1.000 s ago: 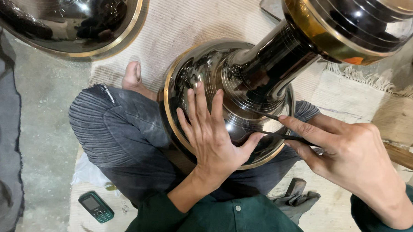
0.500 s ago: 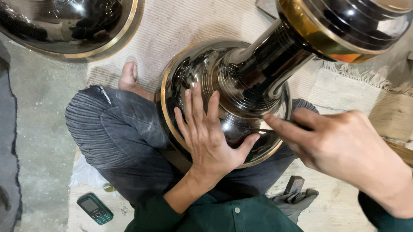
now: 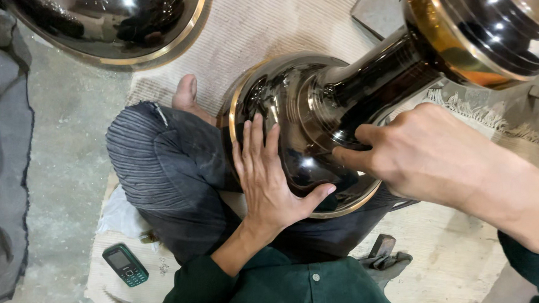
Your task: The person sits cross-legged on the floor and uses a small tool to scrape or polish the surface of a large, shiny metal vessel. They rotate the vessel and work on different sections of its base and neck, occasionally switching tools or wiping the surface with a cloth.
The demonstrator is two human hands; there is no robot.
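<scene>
Your left hand [image 3: 269, 181] lies flat, fingers spread, on the polished metal vessel [image 3: 292, 127] resting across your lap. Its long axis runs from the round base by your knee up and right, neck toward the flared gold-rimmed top. Your right hand [image 3: 425, 155] pinches narrow at the neck; whether it holds anything, I cannot tell.

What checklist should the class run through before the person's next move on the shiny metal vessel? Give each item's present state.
1. Left hand flat on the vessel's dome: ok.
2. Right hand fingertips at the base of the neck: ok.
3. Vessel rests on the lap: ok.
4. Tool in the right hand: cannot tell.
5. Phone lies apart from the vessel: ok.
</scene>
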